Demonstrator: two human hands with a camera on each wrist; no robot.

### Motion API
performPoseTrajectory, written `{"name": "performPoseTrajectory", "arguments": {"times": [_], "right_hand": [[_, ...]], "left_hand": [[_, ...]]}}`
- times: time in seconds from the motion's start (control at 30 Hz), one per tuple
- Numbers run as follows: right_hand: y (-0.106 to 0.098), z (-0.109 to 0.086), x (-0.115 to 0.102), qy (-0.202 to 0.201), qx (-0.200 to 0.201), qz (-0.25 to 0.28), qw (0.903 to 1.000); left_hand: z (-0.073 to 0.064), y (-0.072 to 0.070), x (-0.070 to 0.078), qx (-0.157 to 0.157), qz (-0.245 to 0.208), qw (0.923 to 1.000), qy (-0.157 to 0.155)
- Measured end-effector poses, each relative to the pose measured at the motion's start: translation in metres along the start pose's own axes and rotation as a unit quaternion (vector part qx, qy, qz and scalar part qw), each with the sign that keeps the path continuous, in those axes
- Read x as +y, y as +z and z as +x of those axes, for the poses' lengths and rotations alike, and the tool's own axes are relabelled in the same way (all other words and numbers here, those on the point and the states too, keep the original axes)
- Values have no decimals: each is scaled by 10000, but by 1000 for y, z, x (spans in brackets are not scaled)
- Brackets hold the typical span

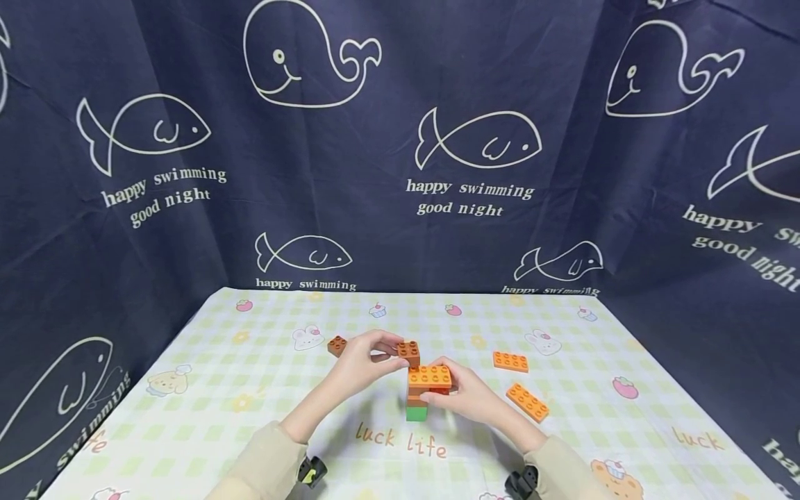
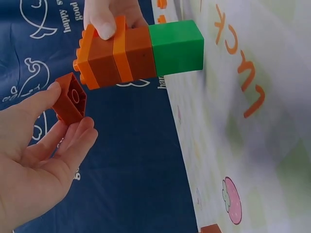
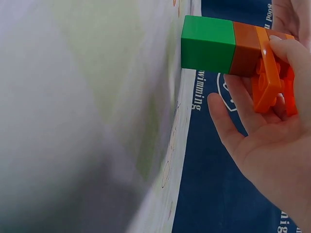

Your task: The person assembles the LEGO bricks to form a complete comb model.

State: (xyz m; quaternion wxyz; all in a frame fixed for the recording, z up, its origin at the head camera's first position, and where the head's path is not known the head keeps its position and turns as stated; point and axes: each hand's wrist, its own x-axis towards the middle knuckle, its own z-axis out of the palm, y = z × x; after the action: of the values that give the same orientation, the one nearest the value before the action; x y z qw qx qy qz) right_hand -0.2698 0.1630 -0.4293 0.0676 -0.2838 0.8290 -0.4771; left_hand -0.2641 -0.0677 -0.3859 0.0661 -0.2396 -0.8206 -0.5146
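Note:
A stack of toy building bricks stands upright on the cloth, with a green brick (image 1: 417,414) at its foot. Above the green come brown bricks alternating with thin orange ones; a long orange brick (image 1: 429,376) forms the top and overhangs toward the right. My right hand (image 1: 467,394) grips the upper layers from the right, its thumb (image 3: 286,48) on the near side. Between thumb and fingertips, my left hand (image 1: 364,362) pinches a small brown brick (image 2: 70,99) by the upper left of the stack. Its hollow underside shows in the left wrist view.
Two orange bricks, one farther back (image 1: 510,361) and one nearer (image 1: 528,403), lie right of the stack. Another brown brick (image 1: 337,345) sits behind my left hand, partly hidden by it. A dark blue curtain (image 1: 375,173) hangs behind the patterned tablecloth (image 1: 206,417).

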Motion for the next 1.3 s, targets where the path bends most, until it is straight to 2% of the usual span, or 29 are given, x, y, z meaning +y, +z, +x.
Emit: {"name": "performPoseTrajectory", "arguments": {"times": [0.27, 0.7, 1.3], "right_hand": [[0, 0, -1, 25, -1, 29, 10000], [2, -1, -3, 14, 23, 42, 10000], [1, -2, -2, -237, -116, 135, 9996]], "left_hand": [[-1, 5, 2, -75, 33, 9999, 122], [-2, 11, 1, -448, 58, 9989, 138], [-2, 12, 5, -693, 283, 9968, 287]]}}
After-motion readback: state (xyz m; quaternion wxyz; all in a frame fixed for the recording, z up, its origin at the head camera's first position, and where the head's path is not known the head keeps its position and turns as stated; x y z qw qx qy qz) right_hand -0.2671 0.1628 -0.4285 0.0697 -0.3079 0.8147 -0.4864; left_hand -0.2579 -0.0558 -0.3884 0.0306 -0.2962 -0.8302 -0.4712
